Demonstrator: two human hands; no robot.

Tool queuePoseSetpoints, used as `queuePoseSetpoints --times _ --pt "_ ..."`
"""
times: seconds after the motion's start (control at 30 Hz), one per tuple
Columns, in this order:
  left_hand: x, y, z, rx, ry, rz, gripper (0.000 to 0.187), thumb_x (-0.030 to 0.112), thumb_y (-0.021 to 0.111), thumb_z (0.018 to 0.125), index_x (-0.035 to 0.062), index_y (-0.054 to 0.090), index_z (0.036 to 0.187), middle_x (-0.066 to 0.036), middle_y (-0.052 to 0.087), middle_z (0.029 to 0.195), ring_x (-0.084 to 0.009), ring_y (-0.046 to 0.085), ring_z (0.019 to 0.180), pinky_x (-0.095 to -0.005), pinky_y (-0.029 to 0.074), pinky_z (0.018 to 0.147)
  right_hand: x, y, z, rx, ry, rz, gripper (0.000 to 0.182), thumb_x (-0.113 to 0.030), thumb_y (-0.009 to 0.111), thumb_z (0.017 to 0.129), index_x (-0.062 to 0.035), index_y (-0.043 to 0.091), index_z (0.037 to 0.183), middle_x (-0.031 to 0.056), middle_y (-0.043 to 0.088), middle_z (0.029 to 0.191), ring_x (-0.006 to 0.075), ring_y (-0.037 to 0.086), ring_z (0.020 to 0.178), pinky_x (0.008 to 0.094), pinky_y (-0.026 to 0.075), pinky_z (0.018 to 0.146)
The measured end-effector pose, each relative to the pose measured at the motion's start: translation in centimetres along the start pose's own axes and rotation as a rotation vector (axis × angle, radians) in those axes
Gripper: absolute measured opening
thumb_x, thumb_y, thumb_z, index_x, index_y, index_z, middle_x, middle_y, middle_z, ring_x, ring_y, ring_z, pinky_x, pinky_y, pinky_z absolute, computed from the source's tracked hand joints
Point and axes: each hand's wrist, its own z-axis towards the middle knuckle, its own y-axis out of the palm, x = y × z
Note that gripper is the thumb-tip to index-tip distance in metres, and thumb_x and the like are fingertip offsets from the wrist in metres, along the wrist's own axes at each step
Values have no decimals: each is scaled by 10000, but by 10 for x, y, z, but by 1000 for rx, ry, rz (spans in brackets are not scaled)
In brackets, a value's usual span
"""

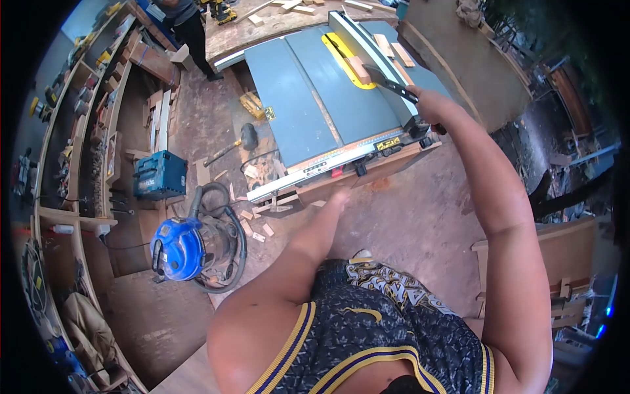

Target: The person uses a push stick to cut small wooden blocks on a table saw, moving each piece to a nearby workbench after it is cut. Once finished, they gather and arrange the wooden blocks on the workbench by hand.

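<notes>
My right hand [432,107] is wrapped round the handle of a black push stick [398,88]. The stick's far end meets a small wood block [357,69] on the yellow insert plate [338,54] of the table saw [289,98]. Beside the block runs the saw's fence [367,49]. My left hand [340,196] is low at the saw's front, below the front rail [289,184] and near a red switch [336,172]; its fingers cannot be made out. The blade is not visible.
Two wood pieces [402,55] lie beyond the fence. On the floor at left stand a blue shop vacuum [180,248] with its hose, a teal toolbox [159,175] and a mallet [248,136]. Offcuts [268,229] are scattered by the saw. Another person [188,33] stands at the back left.
</notes>
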Motion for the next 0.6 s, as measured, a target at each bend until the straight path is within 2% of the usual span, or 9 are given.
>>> queuePoseSetpoints --times 0.03,0.1,0.13,0.2,0.3,0.37,0.43,0.47,0.6 --pt "3 0 2 -7 11 -10 398 148 638 908 46 559 1285 -86 626 1133 -216 612 943 -375 515 841 -3 1 5 -12 9 -26 795 109 391 869 -311 310 1539 179 659 806 237 623 543 394 499 459" --pt "11 0 4 130 -106 -402 373 125 598 923 32 538 1279 -99 603 1145 -240 594 1021 -424 487 942 -10 -1 15 -7 4 -78 816 99 404 864 -336 287 1544 175 658 787 238 626 547 393 509 469" --pt "9 1 19 119 -92 -410 373 125 598 923 32 538 1279 -99 603 1145 -240 594 1021 -424 487 942 -14 -1 15 -5 4 -71 815 96 399 864 -337 284 1545 175 657 782 240 628 548 394 511 471" --pt "4 5 49 222 -66 -759 367 70 554 912 27 515 1275 -90 591 1129 -248 586 1035 -423 452 1010 -21 -6 16 -14 27 -54 815 94 377 864 -338 277 1547 177 657 778 243 632 550 394 512 473" --pt "10 13 62 223 1 -836 319 15 519 889 30 529 1207 -86 587 1111 -249 584 1018 -423 420 1053 -22 -7 31 -25 15 -38 821 97 371 862 -338 263 1551 175 652 768 238 625 535 393 509 472" --pt "10 15 64 212 10 -870 299 -24 493 865 45 541 1153 -77 582 1085 -232 586 989 -418 424 1040 -22 -6 44 -11 15 -53 828 102 362 859 -339 255 1552 172 642 741 231 616 518 392 506 468" --pt "5 12 75 207 -33 -942 350 -35 489 888 99 539 1208 -13 568 1069 -142 561 829 -289 457 672 -28 -8 52 -10 5 -70 835 108 357 853 -339 257 1550 169 634 716 229 611 507 397 505 470" --pt "-2 10 81 206 -21 -940 388 -32 496 887 91 527 1253 -33 552 1184 -169 568 990 -303 476 806 -27 -8 60 -10 6 -44 836 112 355 845 -333 267 1547 162 637 718 222 613 516 399 504 472" --pt "10 15 61 230 8 -1055 329 -76 487 797 107 565 1060 -25 592 977 -154 546 832 -330 450 857 -36 -17 77 -3 -34 28 835 123 344 828 -328 316 1530 141 609 735 198 570 504 393 483 449"
